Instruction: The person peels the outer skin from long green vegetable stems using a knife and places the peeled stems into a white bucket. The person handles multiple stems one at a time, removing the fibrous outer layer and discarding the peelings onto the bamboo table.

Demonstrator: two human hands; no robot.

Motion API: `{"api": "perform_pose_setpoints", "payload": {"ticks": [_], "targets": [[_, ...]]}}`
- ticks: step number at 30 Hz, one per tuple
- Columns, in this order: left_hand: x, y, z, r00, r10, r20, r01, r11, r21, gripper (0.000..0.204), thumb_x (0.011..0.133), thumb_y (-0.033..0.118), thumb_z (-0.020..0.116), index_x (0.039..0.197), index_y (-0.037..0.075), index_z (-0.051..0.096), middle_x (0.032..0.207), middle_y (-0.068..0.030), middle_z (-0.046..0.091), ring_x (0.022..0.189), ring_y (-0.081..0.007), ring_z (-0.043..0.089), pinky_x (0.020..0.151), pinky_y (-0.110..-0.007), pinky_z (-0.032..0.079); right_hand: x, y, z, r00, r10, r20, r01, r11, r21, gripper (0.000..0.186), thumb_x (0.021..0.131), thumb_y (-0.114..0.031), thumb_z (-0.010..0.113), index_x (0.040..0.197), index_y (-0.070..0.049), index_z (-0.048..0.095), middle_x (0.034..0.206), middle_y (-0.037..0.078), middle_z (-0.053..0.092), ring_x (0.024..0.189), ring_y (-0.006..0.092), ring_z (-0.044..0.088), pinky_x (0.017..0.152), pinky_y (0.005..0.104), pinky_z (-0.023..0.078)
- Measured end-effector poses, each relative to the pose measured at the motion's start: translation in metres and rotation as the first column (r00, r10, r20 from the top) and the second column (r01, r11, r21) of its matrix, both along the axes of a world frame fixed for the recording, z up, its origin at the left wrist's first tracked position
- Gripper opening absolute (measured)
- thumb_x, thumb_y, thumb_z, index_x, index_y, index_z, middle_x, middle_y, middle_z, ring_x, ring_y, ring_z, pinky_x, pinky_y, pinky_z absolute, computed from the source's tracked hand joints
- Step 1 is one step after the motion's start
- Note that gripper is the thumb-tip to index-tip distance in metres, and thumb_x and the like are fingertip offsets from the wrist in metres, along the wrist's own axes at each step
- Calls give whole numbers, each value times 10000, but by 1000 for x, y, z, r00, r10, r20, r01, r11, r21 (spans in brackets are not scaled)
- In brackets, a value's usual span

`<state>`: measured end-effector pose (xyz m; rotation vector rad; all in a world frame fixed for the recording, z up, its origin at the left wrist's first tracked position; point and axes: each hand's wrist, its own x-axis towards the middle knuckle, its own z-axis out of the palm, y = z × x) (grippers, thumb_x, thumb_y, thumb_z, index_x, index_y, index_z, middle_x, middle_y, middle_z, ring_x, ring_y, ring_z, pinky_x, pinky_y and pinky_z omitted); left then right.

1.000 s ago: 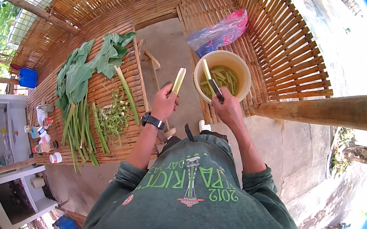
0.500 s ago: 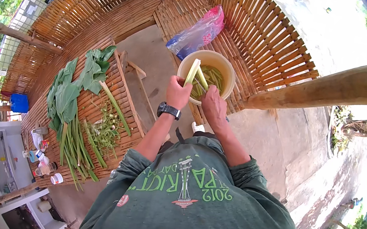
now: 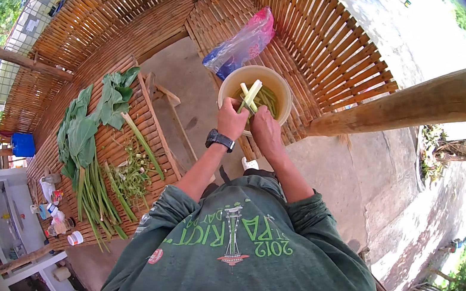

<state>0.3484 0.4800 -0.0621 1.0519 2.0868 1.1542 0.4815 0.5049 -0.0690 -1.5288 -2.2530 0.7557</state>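
Note:
Over a cream bucket [image 3: 288, 96], my left hand [image 3: 231, 119] is closed round pale green leaf stalks [image 3: 253, 91]. Two stalk pieces cross above its fingers. Beside it, my right hand [image 3: 267, 131] is closed close to the stalks' lower ends. It appears to grip a small knife, mostly hidden by the fingers now; a thin blade showed in the earlier view. Inside the bucket, several cut green pieces [image 3: 268, 98] lie in yellowish liquid.
On the bamboo table [image 3: 167, 160] to the left lie large green leaves [image 3: 79, 132], long stalks [image 3: 94, 194] and a heap of peelings [image 3: 136, 170]. A pink and blue plastic bag [image 3: 241, 44] lies on the bamboo bench behind the bucket. A wooden post [image 3: 396, 100] stands at right.
My right hand has moved left and closer to my left hand. The stalks, side by side before, now cross, and the blade is no longer plainly seen. The view has shifted slightly.

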Motion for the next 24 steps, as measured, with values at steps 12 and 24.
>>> {"api": "perform_pose_setpoints", "payload": {"ticks": [12,24], "targets": [[-7,46,9,991,-114,-63,114,993,-2,340,932,170,781,1180,1,622,1103,-190,726,1049,-338,714,927,-440,557,21,47,-87,990,-138,26,140,949,-282,250,928,-171,619,979,70,663,964,352,724,952,517,722,866,584,577],[6,36,-29,977,-196,89,202,977,-63,338,952,135,705,1253,-12,657,1088,-189,728,992,-339,718,916,-451,567,40,34,-55,939,-328,-101,305,933,-193,343,1005,-275,598,954,58,660,895,343,707,889,514,707,809,594,548]]}}
